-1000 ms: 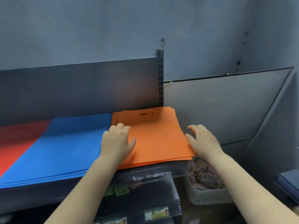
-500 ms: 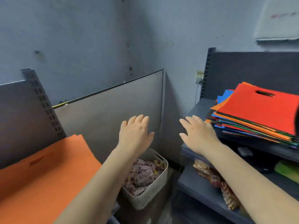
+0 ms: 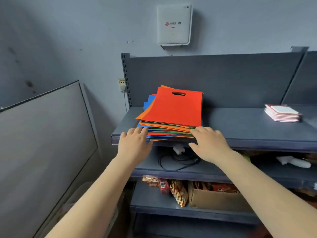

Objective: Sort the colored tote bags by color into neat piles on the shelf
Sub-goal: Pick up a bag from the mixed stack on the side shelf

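A mixed stack of flat tote bags (image 3: 169,130) in red, orange, blue and green lies on the dark top shelf (image 3: 240,127). A red bag (image 3: 176,109) with a cut-out handle is on top. My left hand (image 3: 135,143) reaches the stack's front left corner, fingers straight and touching the bag edges. At the front right corner my right hand (image 3: 208,143) has its fingertips against the edges, the fingers spread. Neither hand grips a bag.
A small pile of pink and white packets (image 3: 283,113) sits at the shelf's right. Cables and a plug (image 3: 178,155) lie on the shelf below; snack packs and a cardboard box (image 3: 216,197) fill the lower one. A grey panel (image 3: 46,134) leans at the left.
My view has swung right, away from the sorted orange, blue and red piles to the mixed stack. Both hands left the orange pile and now reach the stack's front corners.
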`<state>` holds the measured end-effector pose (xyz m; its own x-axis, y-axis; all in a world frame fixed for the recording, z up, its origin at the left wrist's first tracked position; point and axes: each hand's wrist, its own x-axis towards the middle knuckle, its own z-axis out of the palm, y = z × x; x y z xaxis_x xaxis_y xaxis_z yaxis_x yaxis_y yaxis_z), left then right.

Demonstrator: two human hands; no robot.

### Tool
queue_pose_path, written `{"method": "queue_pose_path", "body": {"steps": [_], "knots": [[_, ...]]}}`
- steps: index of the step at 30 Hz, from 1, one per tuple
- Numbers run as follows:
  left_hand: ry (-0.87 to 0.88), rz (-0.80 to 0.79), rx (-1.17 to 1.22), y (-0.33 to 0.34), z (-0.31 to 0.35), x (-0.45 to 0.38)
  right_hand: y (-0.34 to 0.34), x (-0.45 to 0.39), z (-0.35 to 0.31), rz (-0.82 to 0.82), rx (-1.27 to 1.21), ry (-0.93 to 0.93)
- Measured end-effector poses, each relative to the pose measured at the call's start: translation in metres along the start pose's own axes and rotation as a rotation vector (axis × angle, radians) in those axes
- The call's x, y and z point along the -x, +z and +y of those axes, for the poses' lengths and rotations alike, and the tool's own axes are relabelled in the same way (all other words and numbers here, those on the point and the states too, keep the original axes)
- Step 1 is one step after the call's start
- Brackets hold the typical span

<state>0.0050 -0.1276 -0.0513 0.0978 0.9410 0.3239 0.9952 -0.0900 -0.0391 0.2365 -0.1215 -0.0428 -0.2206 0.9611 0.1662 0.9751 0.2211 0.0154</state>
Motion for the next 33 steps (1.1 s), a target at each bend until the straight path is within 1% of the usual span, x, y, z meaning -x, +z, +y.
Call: {"method": "queue_pose_path", "body": {"steps": [5,8,12,15,17,19,21,23,27,28,31,33], "knots": [[-0.004,0.008,0.010,0.023,0.034,-0.044,0.008,-0.032,0.046,-0.016,-0.093,0.026],[-0.017,-0.001,0.018,0.034,0.041,-0.067,0.015,-0.050,0.061,-0.028,-0.210,0.060],[-0.020,-0.017,0.037,0.049,0.043,-0.093,0.030,-0.071,0.071,-0.097,-0.424,0.154],[-0.008,-0.028,0.051,0.061,0.042,-0.109,0.041,-0.088,0.073,-0.131,-0.497,0.234],[0.043,-0.074,0.072,0.069,0.042,-0.115,0.046,-0.098,0.074,-0.127,-0.544,0.284],[0.138,-0.117,0.084,0.078,0.043,-0.116,0.049,-0.107,0.074,-0.118,-0.602,0.336],[0.202,-0.116,0.104,0.083,0.042,-0.116,0.051,-0.114,0.075,-0.095,-0.660,0.367],[0.233,-0.094,0.128,0.085,0.042,-0.118,0.050,-0.118,0.075,-0.047,-0.684,0.411],[0.341,-0.087,0.148,0.085,0.045,-0.123,0.044,-0.125,0.074,0.104,-0.749,0.511],[0.361,-0.093,0.160,0.085,0.046,-0.124,0.043,-0.128,0.075,0.107,-0.795,0.542],[0.401,-0.093,0.208,0.083,0.044,-0.127,0.041,-0.135,0.074,0.014,-0.933,0.659],[0.360,-0.058,0.256,0.081,0.038,-0.131,0.042,-0.139,0.076,0.011,-0.926,0.688]]}}
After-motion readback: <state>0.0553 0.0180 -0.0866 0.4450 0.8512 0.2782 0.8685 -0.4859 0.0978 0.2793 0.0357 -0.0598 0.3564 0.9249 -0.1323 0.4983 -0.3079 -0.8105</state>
